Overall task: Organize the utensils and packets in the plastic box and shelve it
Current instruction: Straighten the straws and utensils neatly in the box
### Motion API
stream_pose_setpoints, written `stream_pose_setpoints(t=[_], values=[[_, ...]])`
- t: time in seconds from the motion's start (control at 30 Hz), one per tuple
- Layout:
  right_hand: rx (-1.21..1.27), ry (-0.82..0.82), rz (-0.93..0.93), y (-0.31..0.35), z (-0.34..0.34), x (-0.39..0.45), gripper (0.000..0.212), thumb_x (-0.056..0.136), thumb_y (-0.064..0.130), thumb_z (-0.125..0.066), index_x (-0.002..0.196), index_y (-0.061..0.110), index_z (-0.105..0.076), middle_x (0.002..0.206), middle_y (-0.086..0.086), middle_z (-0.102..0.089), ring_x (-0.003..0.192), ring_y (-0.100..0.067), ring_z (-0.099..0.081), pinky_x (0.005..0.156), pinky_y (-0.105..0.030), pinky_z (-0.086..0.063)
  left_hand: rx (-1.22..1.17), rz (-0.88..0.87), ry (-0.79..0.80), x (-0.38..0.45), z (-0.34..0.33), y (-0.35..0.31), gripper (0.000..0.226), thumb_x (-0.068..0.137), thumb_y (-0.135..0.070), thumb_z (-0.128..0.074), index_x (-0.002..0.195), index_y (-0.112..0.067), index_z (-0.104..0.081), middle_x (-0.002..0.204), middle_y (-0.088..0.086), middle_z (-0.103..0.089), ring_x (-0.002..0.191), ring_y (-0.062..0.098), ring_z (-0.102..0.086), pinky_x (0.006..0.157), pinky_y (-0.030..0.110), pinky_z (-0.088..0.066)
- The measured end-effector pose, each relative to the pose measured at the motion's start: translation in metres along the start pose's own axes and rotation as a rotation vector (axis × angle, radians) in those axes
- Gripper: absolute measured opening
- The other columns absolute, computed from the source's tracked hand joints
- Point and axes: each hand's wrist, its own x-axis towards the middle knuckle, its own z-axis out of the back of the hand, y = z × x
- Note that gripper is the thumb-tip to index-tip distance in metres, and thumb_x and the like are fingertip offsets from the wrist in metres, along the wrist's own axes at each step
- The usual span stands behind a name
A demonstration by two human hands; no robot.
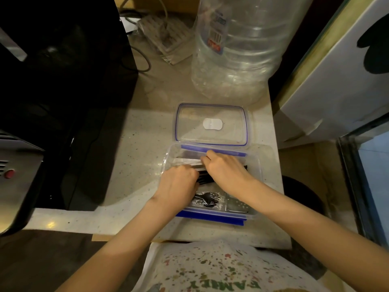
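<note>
Both my hands are down inside the clear plastic box (257, 163), which sits on the pale speckled tabletop (134, 148) right in front of me, its blue clasps showing along the near and far sides. My left hand (179, 182) is at the left part of the box with its fingers curled under, closing on a bunch of black utensils (205, 179) whose ends stick out to the right of my knuckles. My right hand (225, 169) reaches across from the right, its fingers bent down onto a flat whitish packet (186, 161) lying along the far side of the box; I can't tell for sure whether I am pinching the packet or just pressing on it. Near the front wall of the box lies a wrapped black spoon (207, 200) in clear film, and just beside it to the right is another small dark packet (236, 204). The box's lid (211, 124), clear with a blue rim and a white oval patch in its middle, lies flat on the tabletop touching the far edge of the box. Behind the lid stands a large clear water bottle (237, 49). A black appliance (63, 81) fills the left side of the tabletop.
</note>
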Motion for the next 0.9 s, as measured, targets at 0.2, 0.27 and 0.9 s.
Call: stream_pose_setpoints(t=[0.2,0.27,0.9], values=[[-0.108,-0.018,0.030,-0.014,-0.003,-0.004,0.030,0.050,0.009,-0.087,0.072,0.016,-0.069,0.061,0.003,-0.060,0.044,-0.015,-0.056,0.036,-0.020,-0.024,-0.056,0.015,-0.132,0.001,0.011,0.003,0.020,0.089,-0.013,-0.045,0.098,-0.012,-0.063,0.098,0.008,-0.066,0.086,0.031,-0.062,0.062,0.033,-0.044],[-0.114,0.021,0.010,-0.018,-0.002,-0.008,0.029,0.055,0.011,-0.085,0.078,0.018,-0.069,0.068,0.004,-0.061,0.050,-0.015,-0.059,0.036,-0.021,-0.031,-0.087,0.018,-0.159,0.007,0.014,0.004,0.019,0.088,-0.012,-0.048,0.099,-0.010,-0.062,0.099,0.011,-0.067,0.085,0.034,-0.063,0.062,0.036,-0.046],[-0.060,-0.049,0.009,-0.025,-0.010,-0.015,0.020,0.068,0.008,-0.075,0.084,0.014,-0.064,0.073,-0.001,-0.066,0.056,-0.020,-0.063,0.042,-0.028,-0.046,0.195,-0.105,0.063,0.041,0.017,0.004,0.018,0.080,-0.016,-0.052,0.093,-0.008,-0.062,0.101,0.013,-0.067,0.091,0.033,-0.063,0.067,0.034,-0.045]])
